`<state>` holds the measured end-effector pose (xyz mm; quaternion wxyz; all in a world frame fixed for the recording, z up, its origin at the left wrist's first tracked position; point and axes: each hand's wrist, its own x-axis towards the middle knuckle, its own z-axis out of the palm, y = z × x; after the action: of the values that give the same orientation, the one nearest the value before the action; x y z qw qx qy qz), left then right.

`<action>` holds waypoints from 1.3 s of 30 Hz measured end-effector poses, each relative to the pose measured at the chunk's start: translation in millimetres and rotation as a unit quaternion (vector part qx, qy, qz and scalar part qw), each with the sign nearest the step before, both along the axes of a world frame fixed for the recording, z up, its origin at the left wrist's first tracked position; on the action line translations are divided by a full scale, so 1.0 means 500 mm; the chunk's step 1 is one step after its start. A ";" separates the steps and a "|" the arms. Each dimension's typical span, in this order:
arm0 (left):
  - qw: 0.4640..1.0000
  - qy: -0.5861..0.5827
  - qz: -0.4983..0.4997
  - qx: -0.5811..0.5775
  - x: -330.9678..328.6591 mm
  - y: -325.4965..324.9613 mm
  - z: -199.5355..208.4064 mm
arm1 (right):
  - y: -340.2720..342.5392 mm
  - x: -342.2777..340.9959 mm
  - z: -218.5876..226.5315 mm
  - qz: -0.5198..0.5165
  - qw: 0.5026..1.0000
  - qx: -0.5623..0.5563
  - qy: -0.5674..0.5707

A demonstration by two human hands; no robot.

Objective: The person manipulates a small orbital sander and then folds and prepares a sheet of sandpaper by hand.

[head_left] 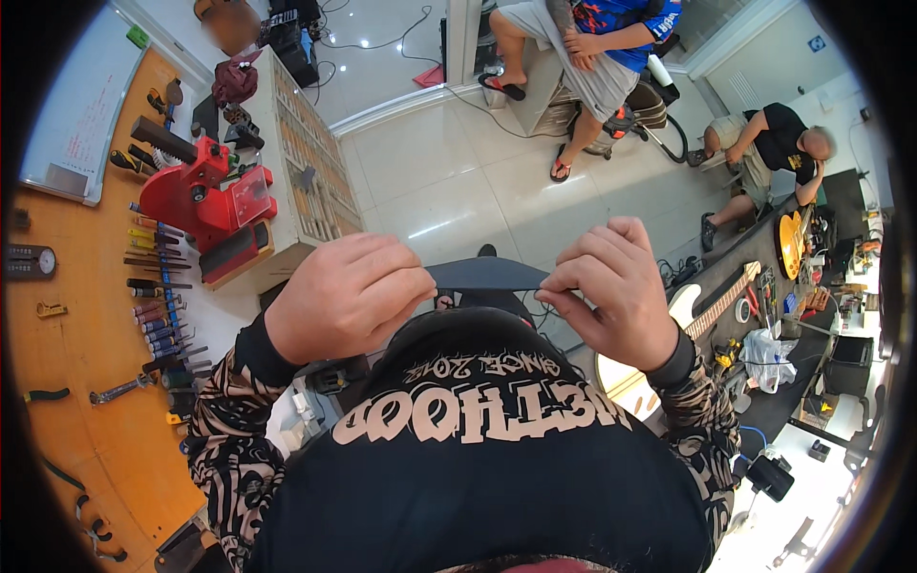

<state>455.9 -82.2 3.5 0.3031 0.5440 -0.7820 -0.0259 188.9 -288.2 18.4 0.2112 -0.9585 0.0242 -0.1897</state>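
Stretched between my hands is a thin dark grey sheet (487,275), slightly bowed, that looks like sandpaper. My left hand (349,298) pinches its left end, with the fingers curled in. Its right end sits between the thumb and fingertips of my right hand (611,291). The sheet is held up in front of my chest, touching nothing else that I can see. Beyond my right wrist, a cream electric guitar body (630,368) lies on the dark bench, partly hidden by my hand and sleeve.
A red bench machine (205,196) and racked hand tools (162,329) are on my left, beside an orange tool board (105,468). The dark workbench (735,334) at right carries an orange guitar (790,245) and a plastic bag (767,358). Two people sit ahead, one by a vacuum cleaner (621,124).
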 end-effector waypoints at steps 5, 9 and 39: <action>0.999 0.035 0.006 0.033 -0.010 -0.018 0.003 | 0.003 0.009 -0.018 0.007 1.000 0.004 0.003; 1.000 0.018 0.003 0.022 -0.024 -0.035 -0.003 | 0.008 0.011 -0.018 -0.001 1.000 0.021 0.002; 0.999 0.017 0.034 0.019 -0.089 -0.074 -0.048 | 0.040 0.053 -0.030 -0.021 1.000 -0.013 0.011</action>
<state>411.6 -119.0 -20.6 0.3071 0.5749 -0.7573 -0.0396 215.5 -268.4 3.7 0.1940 -0.9626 0.0444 -0.1841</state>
